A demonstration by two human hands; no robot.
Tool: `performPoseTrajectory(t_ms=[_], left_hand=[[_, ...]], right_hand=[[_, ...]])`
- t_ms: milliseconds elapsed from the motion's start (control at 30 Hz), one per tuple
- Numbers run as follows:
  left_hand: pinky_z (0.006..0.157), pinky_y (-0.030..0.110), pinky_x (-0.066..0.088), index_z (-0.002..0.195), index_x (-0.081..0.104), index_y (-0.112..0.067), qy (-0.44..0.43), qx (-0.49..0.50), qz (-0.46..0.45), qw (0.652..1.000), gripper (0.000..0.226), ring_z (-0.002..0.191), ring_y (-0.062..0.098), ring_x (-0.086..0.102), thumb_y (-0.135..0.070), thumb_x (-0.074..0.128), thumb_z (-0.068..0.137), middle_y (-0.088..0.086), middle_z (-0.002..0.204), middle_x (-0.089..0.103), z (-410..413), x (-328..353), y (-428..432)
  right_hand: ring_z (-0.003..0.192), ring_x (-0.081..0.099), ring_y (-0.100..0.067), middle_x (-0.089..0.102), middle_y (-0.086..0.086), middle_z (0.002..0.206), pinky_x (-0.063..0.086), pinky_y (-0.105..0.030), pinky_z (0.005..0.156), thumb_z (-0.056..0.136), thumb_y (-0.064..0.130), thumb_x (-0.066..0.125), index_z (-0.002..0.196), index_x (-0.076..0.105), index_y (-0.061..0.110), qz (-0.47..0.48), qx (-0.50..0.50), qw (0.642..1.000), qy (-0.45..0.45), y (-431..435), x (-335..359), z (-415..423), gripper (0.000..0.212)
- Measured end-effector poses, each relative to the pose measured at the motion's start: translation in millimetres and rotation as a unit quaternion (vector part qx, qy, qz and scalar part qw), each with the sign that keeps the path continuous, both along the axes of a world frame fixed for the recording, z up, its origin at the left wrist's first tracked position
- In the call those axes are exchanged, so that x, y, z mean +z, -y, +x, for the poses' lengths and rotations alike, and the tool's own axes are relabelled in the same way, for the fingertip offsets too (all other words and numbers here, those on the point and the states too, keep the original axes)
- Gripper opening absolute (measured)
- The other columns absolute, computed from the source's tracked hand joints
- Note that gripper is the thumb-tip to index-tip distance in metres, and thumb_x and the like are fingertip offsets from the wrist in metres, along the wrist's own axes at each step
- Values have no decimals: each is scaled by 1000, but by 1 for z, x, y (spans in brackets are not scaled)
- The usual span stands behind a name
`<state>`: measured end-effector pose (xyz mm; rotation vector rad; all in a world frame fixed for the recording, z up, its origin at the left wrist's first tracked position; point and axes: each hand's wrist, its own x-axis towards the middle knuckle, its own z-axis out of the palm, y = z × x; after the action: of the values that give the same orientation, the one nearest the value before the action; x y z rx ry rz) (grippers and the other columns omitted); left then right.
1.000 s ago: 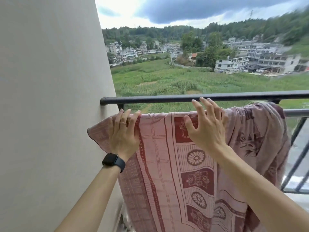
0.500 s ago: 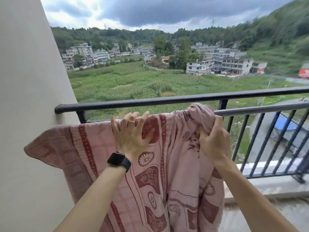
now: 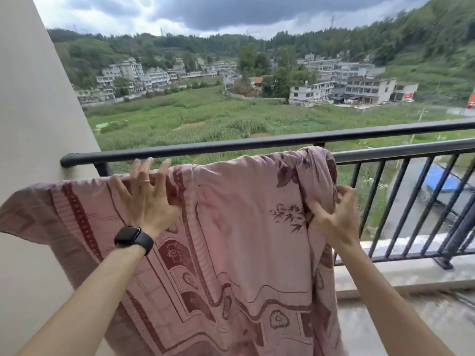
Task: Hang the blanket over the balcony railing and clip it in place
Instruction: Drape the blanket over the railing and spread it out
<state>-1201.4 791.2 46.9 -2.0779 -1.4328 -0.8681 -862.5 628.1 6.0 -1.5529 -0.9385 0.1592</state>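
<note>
- The pink blanket (image 3: 231,227) with dark red patterning is draped over the balcony railing (image 3: 385,156), filling the centre and lower centre of the frame.
- Its top fold lies along the lower rail; the upper dark rail runs just above it, bare.
- The blanket's left end sticks out toward the left edge of the frame, against the pale wall (image 3: 30,124).
- Its right end is bunched into a thick gathered roll at centre right, humped over the rail.
- The left hand (image 3: 146,201) lies flat on the blanket at the top fold, left of centre; its grip is apart, fingers spread and pressing on the cloth rather than closed on it.
- A thin ring shows on one finger, and a black watch (image 3: 133,238) sits on the wrist.
- The right hand (image 3: 334,222) is at centre right, on the bunched edge; its grip is clamped on a fold of the blanket, fingers curled around the cloth.
- To the right of the blanket the railing's vertical bars stand bare above the concrete ledge (image 3: 398,273).
- Beyond, in the upper half of the frame, lie a green field, pale buildings, wooded hills and a dark cloudy sky.
</note>
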Motion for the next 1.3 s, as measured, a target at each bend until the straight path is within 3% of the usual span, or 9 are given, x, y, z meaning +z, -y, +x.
performPoseTrajectory(t_ms=[100,233,367,533,667,933,1100,1200,1300], left_hand=[[114,68,1,147,35,-30,-12,-48,-5,999,81,147,33,20,-38,65,71,8,155,31,46,6,11],[112,71,10,144,39,-31,-1,-31,-21,999,68,141,36,29,-45,63,82,8,146,41,70,-5,9],[112,68,17,149,34,-27,-30,-26,30,999,59,140,38,31,-40,56,95,11,149,40,46,-14,-1],[116,60,5,153,27,-26,-19,-26,8,999,69,148,37,16,-58,39,93,13,160,24,43,-25,2],[118,58,1,152,27,-28,22,-36,-8,999,71,150,34,10,-61,43,91,8,163,18,46,-28,11],[118,59,-2,158,11,-25,57,-23,4,998,72,152,29,5,-48,47,99,4,165,11,49,-26,13],[118,62,7,158,5,-22,-12,-39,12,999,106,152,29,2,-6,73,79,3,165,0,24,-43,12],[118,59,11,157,16,-13,-37,-84,21,996,106,151,30,11,-32,77,72,4,164,8,14,-59,20],[118,58,17,156,18,-11,-22,-107,12,994,88,149,29,20,-24,62,80,8,162,19,6,-77,30]], right_hand=[[126,40,-13,39,-2,146,33,-32,101,86,37,77,150,19,38,36,45,998,39,-4,37,-4,87],[82,61,-28,52,-15,109,54,-37,65,93,12,65,143,47,34,14,-57,961,270,-21,56,10,57],[93,57,-37,51,-24,111,49,-34,66,91,-3,55,126,59,19,78,-208,943,249,-5,64,72,42],[104,52,-46,47,-28,118,39,-45,74,81,-8,56,135,39,28,-94,-203,940,257,22,-11,99,67],[143,19,-38,20,-19,157,22,-58,109,73,9,64,139,39,22,-101,-224,937,249,14,-10,80,72],[153,12,-25,24,-3,164,-2,-60,118,98,57,41,152,33,36,-74,-31,898,433,-65,48,7,59],[138,47,-29,61,-6,139,30,-57,117,89,-7,59,134,63,14,131,-63,876,459,-70,-1,21,50],[132,54,-29,67,-4,132,44,-49,107,83,-14,63,125,70,11,165,-64,869,462,-55,-25,28,49],[133,51,-25,66,3,133,38,-47,106,83,-7,62,125,70,18,94,-94,867,480,-42,-41,26,50]])
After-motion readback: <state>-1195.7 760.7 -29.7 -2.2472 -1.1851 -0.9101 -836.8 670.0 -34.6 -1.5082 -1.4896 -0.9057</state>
